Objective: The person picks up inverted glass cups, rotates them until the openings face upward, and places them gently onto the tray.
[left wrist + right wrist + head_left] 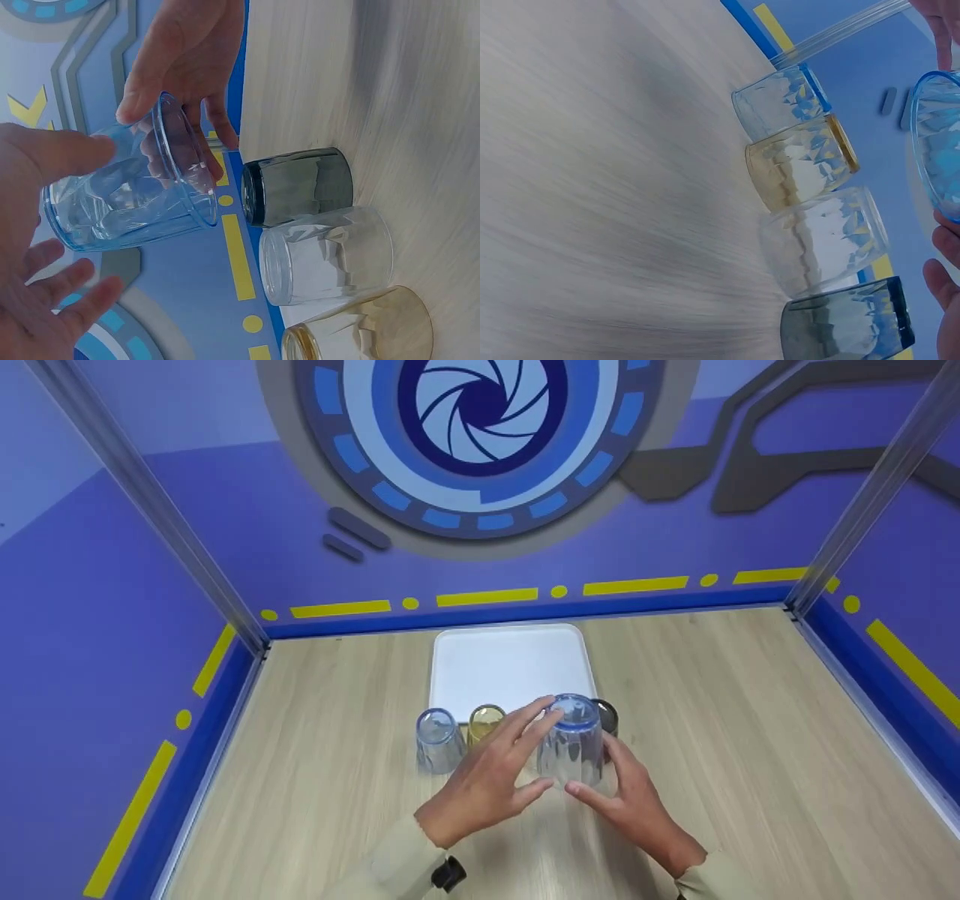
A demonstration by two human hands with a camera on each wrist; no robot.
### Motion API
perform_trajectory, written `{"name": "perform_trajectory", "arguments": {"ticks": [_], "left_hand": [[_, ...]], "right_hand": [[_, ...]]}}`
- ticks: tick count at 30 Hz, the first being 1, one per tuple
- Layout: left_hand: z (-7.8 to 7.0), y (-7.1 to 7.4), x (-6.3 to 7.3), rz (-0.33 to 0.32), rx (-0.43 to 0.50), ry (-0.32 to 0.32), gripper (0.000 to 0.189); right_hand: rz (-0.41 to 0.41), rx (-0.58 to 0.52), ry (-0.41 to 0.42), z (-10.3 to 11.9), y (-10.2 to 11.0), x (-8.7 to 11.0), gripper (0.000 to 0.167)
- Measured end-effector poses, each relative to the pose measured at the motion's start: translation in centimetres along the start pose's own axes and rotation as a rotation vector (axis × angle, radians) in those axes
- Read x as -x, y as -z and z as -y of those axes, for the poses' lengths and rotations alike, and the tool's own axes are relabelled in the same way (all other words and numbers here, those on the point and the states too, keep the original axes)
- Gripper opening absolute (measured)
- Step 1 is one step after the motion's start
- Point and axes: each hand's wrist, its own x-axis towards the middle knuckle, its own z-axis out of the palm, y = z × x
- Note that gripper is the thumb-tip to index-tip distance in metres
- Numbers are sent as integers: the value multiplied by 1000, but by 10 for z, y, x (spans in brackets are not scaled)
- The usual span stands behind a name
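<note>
An upside-down blue-tinted glass (571,741) is held between both hands, a little above the wooden table (750,750). My left hand (525,754) grips its left side, with the thumb low and the index finger up by the base. My right hand (611,780) holds the right side, fingers behind it. In the left wrist view the blue-tinted glass (127,199) hangs off the table with its rim toward it, the right hand's fingers (187,67) at the rim. Behind it a row stands upside down: a pale blue glass (439,739), a yellow glass (486,721), a clear glass (326,255) and a dark grey glass (606,716).
A white tray (510,660) lies just behind the row of glasses, close to the purple back wall (525,570). Purple side walls with metal posts close in the table on the left and right. Bare wood spreads on both sides of the hands.
</note>
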Motion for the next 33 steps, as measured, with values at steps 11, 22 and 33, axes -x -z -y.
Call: {"name": "perform_trajectory", "arguments": {"ticks": [11,22,33], "left_hand": [[2,-4,1,-54,-49,-47,100],[4,-9,2,-77,-127,-90,102],[4,-11,2,-116,-193,-107,102]], "right_hand": [[-32,-28,73,2,1,1,71],[-46,-58,97,7,3,2,68],[-88,-22,158,3,1,4,65]]}}
